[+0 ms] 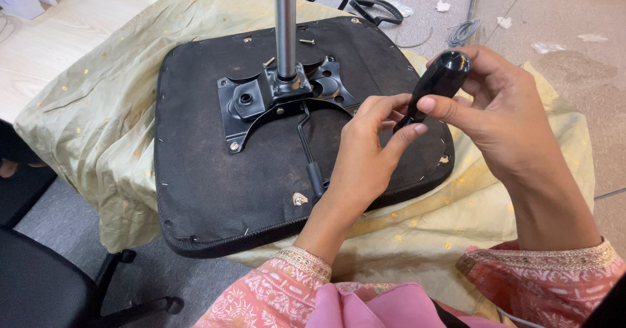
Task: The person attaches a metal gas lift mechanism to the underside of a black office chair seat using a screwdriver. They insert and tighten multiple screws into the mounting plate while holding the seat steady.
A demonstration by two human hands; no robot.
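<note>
- Centrally, both hands meet on a black screwdriver handle (435, 83), held above the right edge of an upturned office chair seat (195, 191).
- Right hand (505, 116): fingers wrapped around the rounded upper end of the handle, thumb laid across its middle; grip closed.
- Left hand (365, 155): thumb and fingertips pinched on the lower, narrower end of the handle; the shaft and tip are hidden behind the fingers.
- Handle tilted, top end leaning up and to the right.
- Seat lies underside up on a pale yellow-green cloth (98, 106) with small gold dots, spread over a light wooden table (59, 34).
- Black metal mounting plate (280, 96) sits on the seat's underside; a chrome gas-lift column (285, 28) rises upright from its middle.
- Bent black lever (308, 152) runs from the plate toward the left wrist.
- Loose screw (306, 41) lies on the seat just right of the column.
- Pink embroidered sleeves (548, 272) cover both forearms.
- Grey floor beyond holds cables (462, 33) and paper scraps.
</note>
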